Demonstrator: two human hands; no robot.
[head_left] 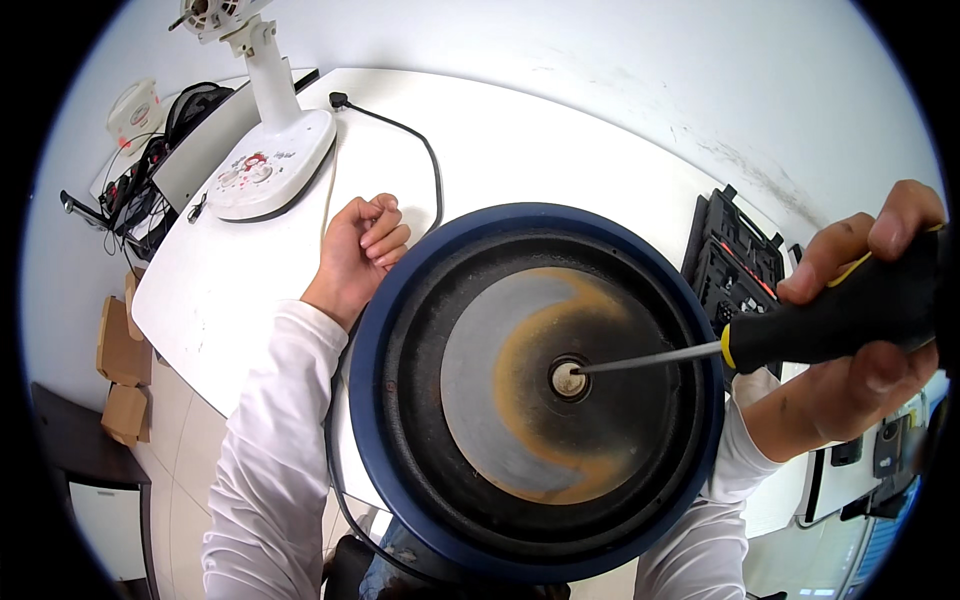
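A round appliance [370,400] with a blue rim and black interior holds a grey disc [480,390] stained tan and dark, with a pale round centre piece [568,378]. My right hand [865,300] grips a screwdriver [800,330] by its black-and-yellow handle; the metal shaft slants left, its tip at the centre piece. My left hand [362,240] rests on the white table [470,140] just beyond the appliance's left rim, fingers curled closed with nothing visible in them. A black cable [420,140] with a plug lies behind that hand.
A white fan stand [275,165] is at the back left, beside tangled cables and bags [175,135]. An open black tool case [735,265] lies right of the appliance. A white wall [640,60] backs the table. Cardboard [125,350] is on the left; devices [885,445] sit far right.
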